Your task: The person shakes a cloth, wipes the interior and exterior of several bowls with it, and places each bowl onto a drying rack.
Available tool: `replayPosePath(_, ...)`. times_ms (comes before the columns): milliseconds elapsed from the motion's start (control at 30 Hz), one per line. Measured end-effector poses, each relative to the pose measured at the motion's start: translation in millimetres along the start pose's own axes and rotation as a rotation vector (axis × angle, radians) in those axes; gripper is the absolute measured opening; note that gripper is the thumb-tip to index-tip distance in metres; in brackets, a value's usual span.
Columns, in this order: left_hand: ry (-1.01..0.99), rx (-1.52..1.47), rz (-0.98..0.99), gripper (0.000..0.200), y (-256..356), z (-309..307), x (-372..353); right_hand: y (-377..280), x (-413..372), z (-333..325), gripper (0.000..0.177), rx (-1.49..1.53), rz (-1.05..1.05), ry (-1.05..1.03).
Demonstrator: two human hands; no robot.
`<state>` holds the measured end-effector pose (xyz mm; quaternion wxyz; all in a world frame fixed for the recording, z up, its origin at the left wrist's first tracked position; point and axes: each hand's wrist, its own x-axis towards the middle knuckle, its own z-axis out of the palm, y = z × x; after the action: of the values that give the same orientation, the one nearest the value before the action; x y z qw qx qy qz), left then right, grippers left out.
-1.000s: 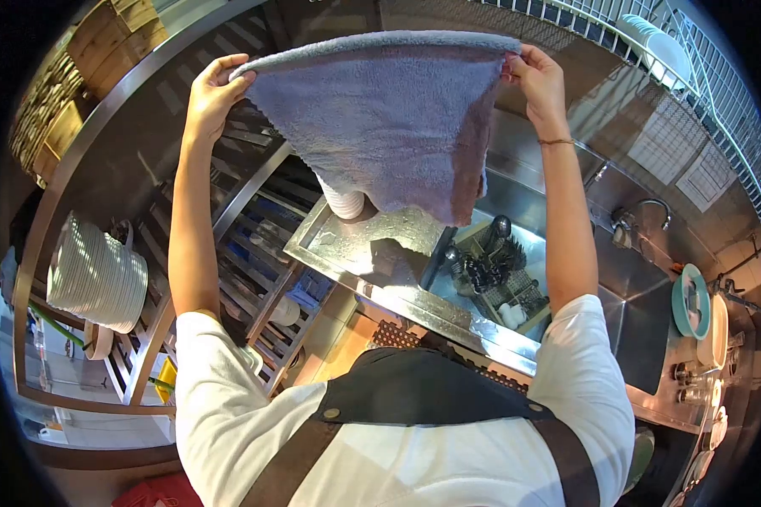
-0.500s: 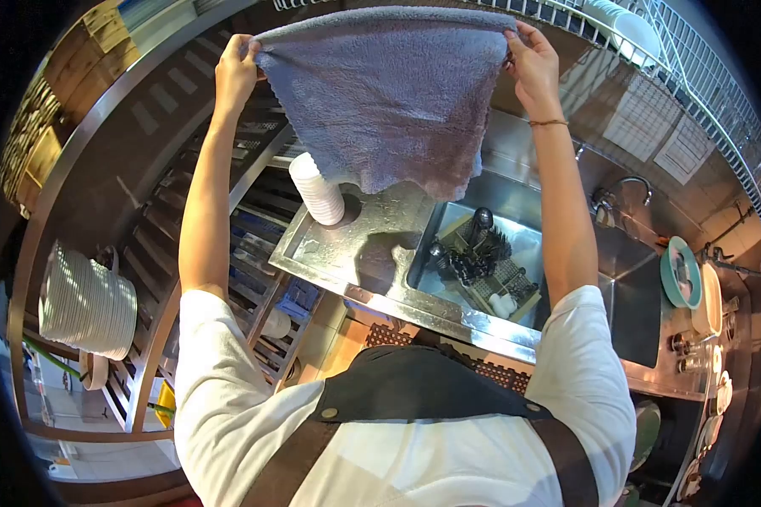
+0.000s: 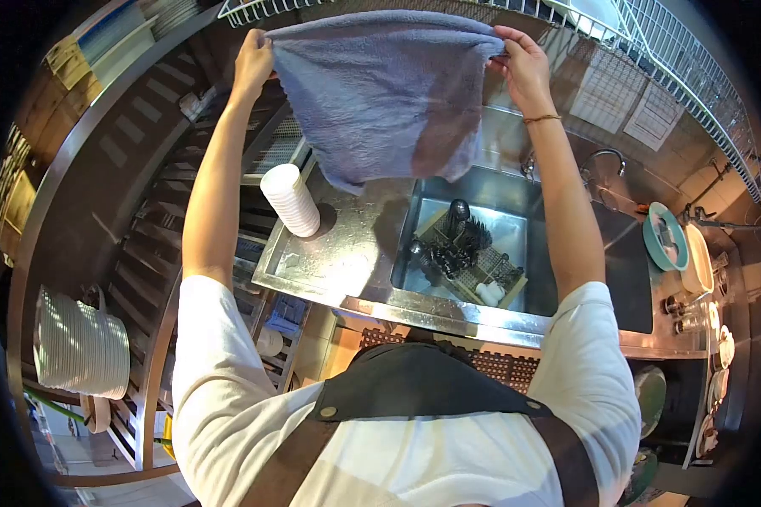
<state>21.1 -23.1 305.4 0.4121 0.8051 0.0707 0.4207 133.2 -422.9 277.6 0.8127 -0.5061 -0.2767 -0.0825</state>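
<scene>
A person is lifting both arms out in front, and a grey-blue cloth [image 3: 380, 93] is hanging between the two hands, high over the back of the metal counter [image 3: 300, 266] and the sink [image 3: 537, 224]. The left hand [image 3: 254, 63] is pinching one top corner, its fingers closing tight on the edge. The right hand [image 3: 524, 72] is pinching the other top corner between thumb and fingers. The hands are standing wide apart, so the top edge is stretching nearly straight and the rest is hanging down open, with soft folds, not bunching up. The cloth is hanging clear of the white cups [image 3: 292, 207], which are standing on the counter to its left. They are sitting one inside another, likely to save room. In the sink, a basket [image 3: 488, 272] is holding dark things too jumbled to name, likely so they are not getting lost. White plates [image 3: 80, 342] are resting in a stack far off to the left.
</scene>
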Motion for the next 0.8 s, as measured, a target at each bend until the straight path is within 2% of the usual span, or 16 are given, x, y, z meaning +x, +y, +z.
replayPosePath(100,0.0,-0.019,0.081,0.019,-8.1,18.5,20.2,-13.9,-8.6,1.0,0.021,-0.076,-0.032,-0.031)
replayPosePath(167,0.095,0.121,0.271,0.016,-9.4,29.1,27.6,-25.0,-11.8,-4.2,0.021,-0.162,-0.072,-0.033)
replayPosePath(267,0.122,0.182,0.247,0.019,-2.9,39.5,31.7,-39.4,-13.9,-13.1,0.02,-0.183,-0.191,-0.029)
replayPosePath(300,0.055,0.117,0.142,0.024,0.4,41.1,33.7,-48.3,-20.5,-9.0,0.02,-0.282,-0.24,0.014)
replayPosePath(333,0.045,0.109,0.147,0.024,3.4,43.9,34.8,-55.9,-26.7,-6.8,0.02,-0.382,-0.286,0.057)
replayPosePath(400,0.012,0.069,0.123,0.024,9.8,49.5,35.5,-55.8,-22.2,-19.7,0.022,-0.37,-0.257,0.048)
replayPosePath(500,0.005,0.196,0.179,0.022,22.2,58.1,36.4,-53.3,-18.3,-36.5,0.021,-0.43,-0.326,0.081)
replayPosePath(567,0.016,0.231,0.215,0.027,28.6,63.6,36.0,-46.7,-17.0,-42.6,0.013,-0.4,-0.279,0.094)
replayPosePath(700,0.043,0.114,0.18,0.025,32.5,70.3,38.7,-40.6,-12.7,-57.5,0.016,-0.389,-0.176,0.175)
replayPosePath(767,-0.065,0.004,0.047,0.024,30.2,70.9,41.4,-41.2,-10.1,-66.5,0.021,-0.327,-0.035,0.086)
replayPosePath(800,-0.067,0.002,0.045,0.024,27.0,75.5,43.3,-45.3,-19.5,-56.4,0.021,-0.33,-0.033,0.087)
